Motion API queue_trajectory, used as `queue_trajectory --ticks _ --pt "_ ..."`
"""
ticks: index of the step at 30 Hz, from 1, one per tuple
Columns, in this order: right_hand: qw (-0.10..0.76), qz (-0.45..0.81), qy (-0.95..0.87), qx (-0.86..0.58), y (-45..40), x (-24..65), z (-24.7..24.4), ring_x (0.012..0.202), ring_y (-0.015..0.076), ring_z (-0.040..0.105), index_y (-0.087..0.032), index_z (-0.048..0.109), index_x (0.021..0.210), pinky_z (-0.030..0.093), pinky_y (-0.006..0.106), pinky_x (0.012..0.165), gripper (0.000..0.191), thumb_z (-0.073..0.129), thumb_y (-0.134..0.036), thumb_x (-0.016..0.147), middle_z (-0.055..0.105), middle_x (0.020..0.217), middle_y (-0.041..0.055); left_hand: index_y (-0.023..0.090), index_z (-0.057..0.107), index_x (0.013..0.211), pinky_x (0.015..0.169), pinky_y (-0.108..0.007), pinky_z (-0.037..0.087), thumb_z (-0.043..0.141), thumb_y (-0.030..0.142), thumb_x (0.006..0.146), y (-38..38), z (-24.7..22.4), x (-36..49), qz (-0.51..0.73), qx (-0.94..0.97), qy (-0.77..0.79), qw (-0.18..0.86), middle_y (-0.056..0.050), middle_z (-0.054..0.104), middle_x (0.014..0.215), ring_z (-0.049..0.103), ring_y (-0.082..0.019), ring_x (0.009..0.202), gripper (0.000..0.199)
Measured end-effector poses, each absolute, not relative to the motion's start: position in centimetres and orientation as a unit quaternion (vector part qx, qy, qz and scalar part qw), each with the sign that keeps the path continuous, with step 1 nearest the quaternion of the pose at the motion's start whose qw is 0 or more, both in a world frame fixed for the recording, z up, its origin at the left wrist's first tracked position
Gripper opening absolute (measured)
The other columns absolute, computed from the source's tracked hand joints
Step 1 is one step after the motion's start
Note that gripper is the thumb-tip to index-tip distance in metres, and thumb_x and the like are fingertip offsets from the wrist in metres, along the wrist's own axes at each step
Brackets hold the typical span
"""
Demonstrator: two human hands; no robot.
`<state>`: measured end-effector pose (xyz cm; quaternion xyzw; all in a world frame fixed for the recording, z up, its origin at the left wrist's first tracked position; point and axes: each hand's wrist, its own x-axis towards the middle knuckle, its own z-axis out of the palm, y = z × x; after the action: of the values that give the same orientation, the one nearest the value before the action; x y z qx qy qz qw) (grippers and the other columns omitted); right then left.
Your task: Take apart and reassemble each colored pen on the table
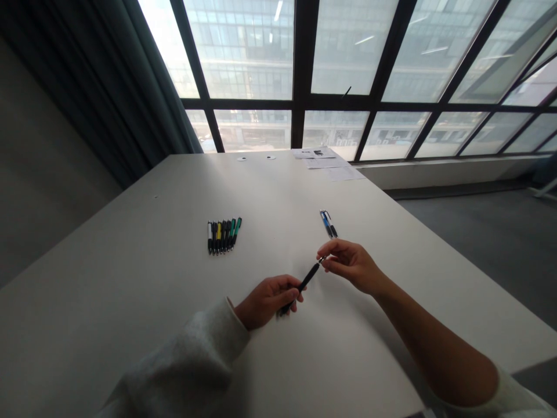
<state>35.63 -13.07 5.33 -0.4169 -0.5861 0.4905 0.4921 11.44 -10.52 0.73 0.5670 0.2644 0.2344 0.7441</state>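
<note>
A black pen (310,275) slants between my two hands above the white table, its metal tip pointing up and right. My left hand (272,299) is closed around the pen's lower part. At the other end, the fingertips of my right hand (348,264) pinch the silver pen tip (321,259); whether it is joined to the barrel I cannot tell. Just beyond my right hand lie a blue pen (325,222) and a white pen (331,225), side by side. To the left, several pens (223,235) with white, black, yellow and green barrels form a close row.
The white table (143,278) reaches toward the large window (252,52). Some printed sheets (328,164) lie at its far right corner, and two small round fittings (270,157) sit near the far edge. A dark curtain (108,75) hangs at the left.
</note>
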Motion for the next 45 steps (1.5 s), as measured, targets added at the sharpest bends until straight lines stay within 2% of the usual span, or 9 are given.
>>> queue_trajectory --ticks 9,13,24,30,33,35,37,40,45 --pt "0.470 0.478 -0.612 -0.419 -12.98 35.54 5.27 0.080 0.0150 0.058 -0.017 0.069 0.096 0.049 0.028 0.068 0.021 0.075 -0.032 0.082 0.066 0.093 0.0064 0.012 0.066 0.098 0.054 -0.022 0.043 0.073 0.048 0.080 -10.49 0.65 11.41 0.230 0.569 0.267 0.742 -0.005 0.066 0.082 0.058 -0.011 0.062 0.041" --pt "0.466 0.480 -0.616 -0.417 -13.02 35.51 5.23 0.075 0.0127 0.056 -0.017 0.069 0.096 0.046 0.026 0.064 0.020 0.075 -0.031 0.083 0.065 0.091 0.0054 0.012 0.065 0.098 0.054 -0.022 0.042 0.074 0.048 0.079 -10.50 0.60 11.36 0.232 0.568 0.268 0.743 -0.005 0.066 0.082 0.057 -0.010 0.062 0.041" --pt "0.408 0.494 -0.625 -0.446 -13.14 35.60 5.17 0.062 0.0106 0.047 -0.014 0.066 0.084 0.037 0.025 0.057 0.025 0.073 -0.038 0.084 0.056 0.069 -0.0005 0.012 0.065 0.096 0.052 -0.022 0.039 0.074 0.049 0.079 -10.48 0.83 11.38 0.226 0.577 0.273 0.736 -0.005 0.066 0.080 0.055 -0.010 0.060 0.042" --pt "0.373 0.400 -0.665 -0.508 -13.12 35.34 4.82 0.052 0.0080 0.034 -0.016 0.053 0.061 0.027 0.024 0.049 0.042 0.068 -0.047 0.086 0.043 0.054 -0.0051 0.012 0.065 0.095 0.051 -0.022 0.037 0.073 0.048 0.079 -10.49 0.78 11.34 0.222 0.586 0.282 0.727 -0.004 0.066 0.078 0.052 -0.009 0.057 0.040" --pt "0.357 0.368 -0.691 -0.509 -12.99 35.51 4.44 0.050 0.0089 0.038 -0.016 0.050 0.053 0.029 0.025 0.049 0.054 0.057 -0.054 0.092 0.046 0.051 -0.0026 0.012 0.065 0.096 0.051 -0.022 0.037 0.073 0.048 0.080 -10.51 0.77 11.31 0.223 0.590 0.287 0.721 -0.004 0.065 0.078 0.051 -0.009 0.058 0.041" --pt "0.372 0.390 -0.684 -0.492 -12.97 35.72 4.43 0.051 0.0104 0.044 -0.016 0.055 0.057 0.034 0.025 0.051 0.058 0.046 -0.058 0.095 0.051 0.053 -0.0001 0.012 0.065 0.096 0.050 -0.022 0.036 0.073 0.049 0.079 -10.51 0.70 11.31 0.227 0.587 0.289 0.722 -0.003 0.064 0.078 0.050 -0.009 0.057 0.041" --pt "0.401 0.415 -0.662 -0.478 -13.02 35.90 4.68 0.054 0.0117 0.049 -0.015 0.062 0.069 0.038 0.025 0.052 0.054 0.044 -0.058 0.096 0.054 0.059 0.0006 0.012 0.064 0.096 0.049 -0.022 0.035 0.073 0.050 0.078 -10.49 0.62 11.35 0.230 0.583 0.291 0.723 -0.003 0.064 0.077 0.049 -0.008 0.057 0.043" --pt "0.413 0.439 -0.653 -0.458 -13.22 35.93 5.20 0.060 0.0125 0.052 -0.016 0.063 0.089 0.042 0.025 0.055 0.035 0.060 -0.050 0.091 0.056 0.069 0.0002 0.012 0.064 0.096 0.050 -0.022 0.036 0.074 0.051 0.077 -10.44 0.59 11.42 0.231 0.582 0.294 0.722 -0.002 0.063 0.076 0.049 -0.008 0.057 0.044" --pt "0.374 0.414 -0.683 -0.472 -13.35 35.44 5.08 0.059 0.0118 0.051 -0.017 0.061 0.081 0.041 0.024 0.055 0.027 0.066 -0.042 0.089 0.058 0.067 0.0000 0.012 0.064 0.097 0.050 -0.022 0.037 0.074 0.050 0.078 -10.41 0.75 11.45 0.233 0.582 0.298 0.720 -0.002 0.063 0.076 0.049 -0.008 0.056 0.043"
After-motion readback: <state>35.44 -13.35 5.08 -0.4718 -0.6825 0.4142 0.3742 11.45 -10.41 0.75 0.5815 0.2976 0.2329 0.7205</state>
